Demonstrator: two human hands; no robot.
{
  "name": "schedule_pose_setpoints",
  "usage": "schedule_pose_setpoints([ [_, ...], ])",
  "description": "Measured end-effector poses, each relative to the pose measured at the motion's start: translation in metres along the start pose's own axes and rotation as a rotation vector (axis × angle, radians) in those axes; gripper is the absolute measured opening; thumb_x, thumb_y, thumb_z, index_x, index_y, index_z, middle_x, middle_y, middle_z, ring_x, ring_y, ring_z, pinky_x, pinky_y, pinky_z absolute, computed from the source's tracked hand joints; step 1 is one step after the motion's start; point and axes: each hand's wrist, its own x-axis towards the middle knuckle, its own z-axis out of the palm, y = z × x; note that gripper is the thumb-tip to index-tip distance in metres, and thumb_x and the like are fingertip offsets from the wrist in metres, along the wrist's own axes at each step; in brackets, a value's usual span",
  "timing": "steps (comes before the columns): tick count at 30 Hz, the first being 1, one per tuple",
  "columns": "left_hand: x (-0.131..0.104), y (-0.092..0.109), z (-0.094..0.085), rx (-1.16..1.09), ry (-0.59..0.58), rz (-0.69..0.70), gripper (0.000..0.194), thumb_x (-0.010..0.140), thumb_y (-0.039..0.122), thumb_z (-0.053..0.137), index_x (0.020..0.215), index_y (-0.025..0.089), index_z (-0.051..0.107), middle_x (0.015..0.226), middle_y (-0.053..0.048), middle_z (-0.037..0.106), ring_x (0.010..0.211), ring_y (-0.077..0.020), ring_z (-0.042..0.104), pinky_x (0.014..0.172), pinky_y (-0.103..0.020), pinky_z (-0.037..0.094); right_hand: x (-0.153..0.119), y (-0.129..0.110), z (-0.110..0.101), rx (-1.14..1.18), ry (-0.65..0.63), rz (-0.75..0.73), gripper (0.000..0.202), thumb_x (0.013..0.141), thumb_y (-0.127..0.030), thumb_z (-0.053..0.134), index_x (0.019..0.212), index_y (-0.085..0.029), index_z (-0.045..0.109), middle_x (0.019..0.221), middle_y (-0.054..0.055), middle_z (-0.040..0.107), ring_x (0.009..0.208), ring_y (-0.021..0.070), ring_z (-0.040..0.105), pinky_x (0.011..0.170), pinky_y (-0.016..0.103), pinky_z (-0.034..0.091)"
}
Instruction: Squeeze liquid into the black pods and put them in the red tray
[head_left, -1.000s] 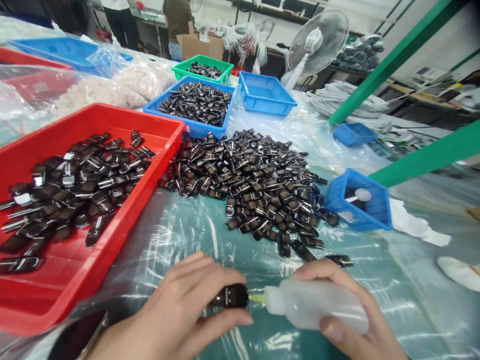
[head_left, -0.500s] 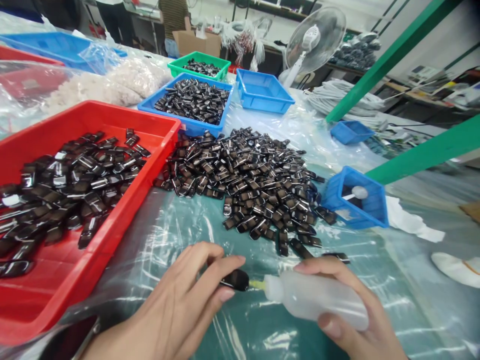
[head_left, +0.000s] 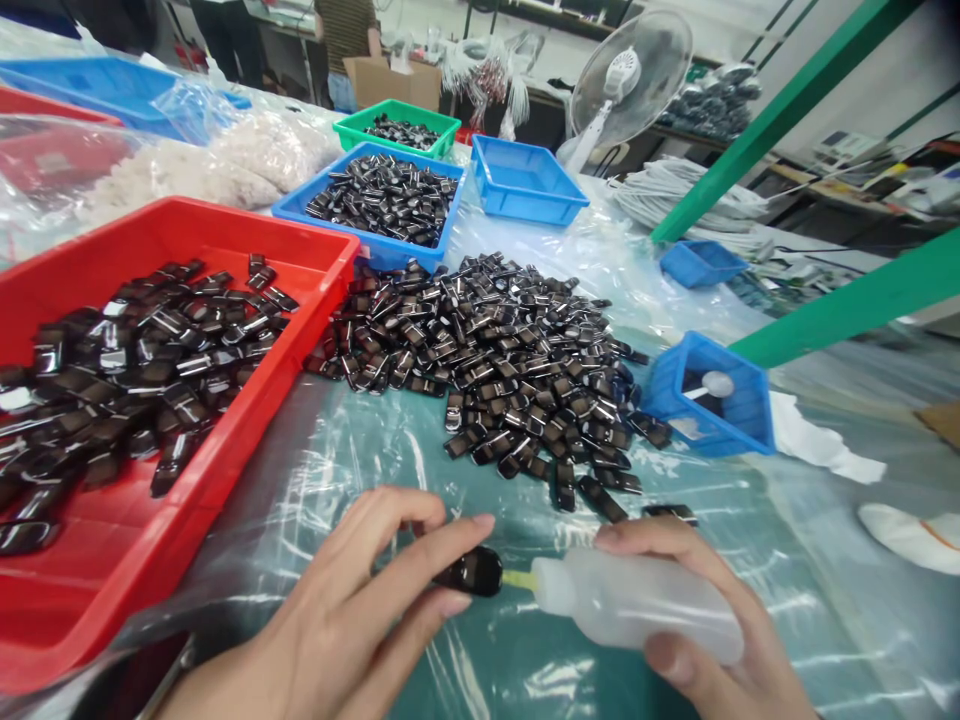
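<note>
Between the fingers and thumb of my left hand (head_left: 375, 600) is a glossy black piece (head_left: 480, 572), its rounded end facing right. My right hand (head_left: 712, 590) is wrapped round a translucent white squeeze bottle (head_left: 637, 597), tipped on its side. The bottle's thin yellowish nozzle (head_left: 519, 579) points left and reaches the end of the black piece; whether they touch is hard to tell. Beyond both hands lies a large heap of similar black pieces (head_left: 510, 360) on the plastic-covered green table (head_left: 360, 450).
At the left stands a red tray (head_left: 247, 440) of black pieces. Behind the heap are a blue tray (head_left: 360, 245) and a green tray (head_left: 346, 133) with more pieces, and another blue tray (head_left: 529, 205). A small blue bin (head_left: 731, 425) holding a white spoon (head_left: 716, 385) sits right.
The black piece has turned slightly in my left fingers, showing more of its face. My right hand and the bottle have shifted slightly right.
</note>
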Motion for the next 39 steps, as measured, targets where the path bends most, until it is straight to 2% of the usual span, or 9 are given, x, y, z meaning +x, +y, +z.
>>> schedule_pose_setpoints([
  [5, -0.002, 0.002, 0.003, -0.024, 0.035, -0.033, 0.031, 0.102, 0.023, 0.034, 0.131, 0.025, 0.046, 0.107, -0.005, 0.049, 0.095, -0.016, 0.055, 0.085, -0.025, 0.048, 0.004, 0.005, -0.006, -0.039, -0.133, -0.083, 0.028, 0.08, -0.057, 0.062, 0.101, -0.04, 0.065, 0.082, -0.003, 0.068, 0.054, 0.0124, 0.065, 0.045, 0.017, 0.052],
  [9, -0.002, 0.002, 0.003, -0.025, 0.028, -0.028, 0.032, 0.103, 0.025, 0.03, 0.131, 0.025, 0.045, 0.107, -0.004, 0.049, 0.096, -0.0157, 0.054, 0.088, -0.024, 0.046, 0.001, 0.007, -0.006, -0.028, -0.074, -0.034, 0.03, 0.078, -0.06, 0.062, 0.098, -0.038, 0.066, 0.082, -0.001, 0.068, 0.054, 0.0135, 0.065, 0.045, 0.019, 0.051],
  [17, 0.0, 0.002, 0.0, 0.002, 0.004, -0.033, 0.033, 0.102, 0.023, 0.036, 0.132, 0.023, 0.047, 0.109, -0.004, 0.05, 0.093, -0.0145, 0.056, 0.09, -0.022, 0.046, 0.0, 0.009, -0.009, -0.023, -0.141, -0.053, 0.028, 0.081, -0.056, 0.062, 0.104, -0.04, 0.063, 0.083, -0.003, 0.069, 0.055, 0.0115, 0.066, 0.046, 0.015, 0.051],
  [21, -0.002, 0.003, -0.003, 0.036, -0.033, -0.012, 0.034, 0.1, 0.021, 0.041, 0.134, 0.024, 0.045, 0.111, -0.004, 0.049, 0.097, -0.014, 0.056, 0.091, -0.02, 0.046, -0.001, 0.005, -0.003, -0.001, -0.069, 0.016, 0.031, 0.077, -0.061, 0.063, 0.098, -0.039, 0.066, 0.081, -0.003, 0.068, 0.056, 0.0114, 0.064, 0.047, 0.016, 0.05],
  [25, -0.004, 0.003, -0.001, 0.02, -0.026, -0.067, 0.034, 0.101, 0.024, 0.036, 0.134, 0.027, 0.045, 0.108, -0.004, 0.052, 0.095, -0.0161, 0.057, 0.088, -0.024, 0.049, 0.0, 0.001, 0.003, 0.014, -0.009, 0.065, 0.036, 0.073, -0.066, 0.063, 0.093, -0.036, 0.068, 0.078, -0.002, 0.066, 0.055, 0.0123, 0.061, 0.045, 0.018, 0.047],
  [29, -0.001, 0.0, 0.001, -0.019, 0.021, -0.1, 0.036, 0.099, 0.018, 0.04, 0.132, 0.03, 0.046, 0.108, -0.004, 0.053, 0.099, -0.0183, 0.056, 0.089, -0.029, 0.05, 0.004, 0.005, -0.002, 0.03, -0.062, 0.065, 0.037, 0.077, -0.062, 0.062, 0.099, -0.034, 0.067, 0.074, -0.001, 0.068, 0.052, 0.0134, 0.06, 0.044, 0.019, 0.048],
  [33, 0.007, -0.004, -0.001, -0.036, 0.157, -0.192, 0.032, 0.098, 0.017, 0.041, 0.126, 0.03, 0.049, 0.111, -0.004, 0.05, 0.102, -0.017, 0.056, 0.087, -0.027, 0.05, 0.01, 0.014, -0.011, -0.078, -0.131, 0.004, 0.036, 0.087, -0.049, 0.058, 0.119, -0.032, 0.061, 0.099, 0.005, 0.073, 0.075, 0.019, 0.071, 0.061, 0.024, 0.058],
  [36, 0.012, -0.007, -0.002, -0.086, 0.208, -0.226, 0.033, 0.099, 0.015, 0.038, 0.126, 0.031, 0.046, 0.115, -0.004, 0.052, 0.11, -0.0182, 0.053, 0.09, -0.03, 0.049, 0.015, 0.018, -0.004, -0.116, -0.138, -0.075, 0.026, 0.09, -0.035, 0.059, 0.115, -0.028, 0.056, 0.107, 0.008, 0.073, 0.089, 0.0213, 0.073, 0.073, 0.029, 0.06],
  [39, 0.014, -0.008, -0.002, -0.141, 0.193, -0.224, 0.034, 0.1, 0.015, 0.037, 0.129, 0.031, 0.042, 0.121, -0.003, 0.052, 0.116, -0.0173, 0.049, 0.097, -0.032, 0.044, 0.02, 0.022, 0.013, -0.136, -0.091, -0.135, 0.023, 0.09, -0.029, 0.059, 0.11, -0.027, 0.047, 0.111, 0.009, 0.073, 0.096, 0.0216, 0.071, 0.079, 0.035, 0.059],
])
